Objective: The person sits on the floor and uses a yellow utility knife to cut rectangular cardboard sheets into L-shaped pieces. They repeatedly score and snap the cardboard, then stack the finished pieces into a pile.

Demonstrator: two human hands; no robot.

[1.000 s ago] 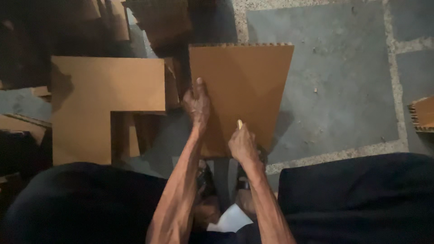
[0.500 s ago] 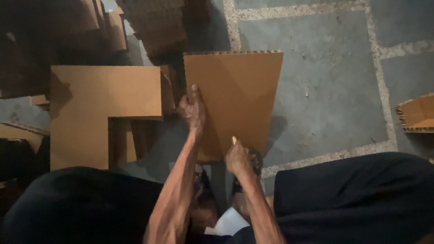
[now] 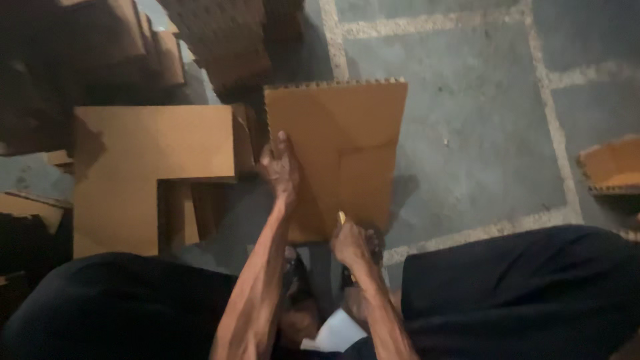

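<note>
**Cardboard sheet held over grey floor**

Grey concrete floor (image 3: 467,133) with pale joints, dim light. At centre, a brown cardboard sheet (image 3: 347,140), upper edge toothed, lying flat over the floor between dark-clothed knees. Left hand (image 3: 281,167) pressed on the left edge of the sheet, fingers spread, flat, not clenched. Right hand (image 3: 350,243) at the lower edge of the sheet, closed around a small yellow tool (image 3: 342,218), tip touching the cardboard. To the left, an L-shaped cardboard piece (image 3: 147,153); above, a dark stack (image 3: 227,40). Far right, another cardboard piece (image 3: 613,167).
</note>
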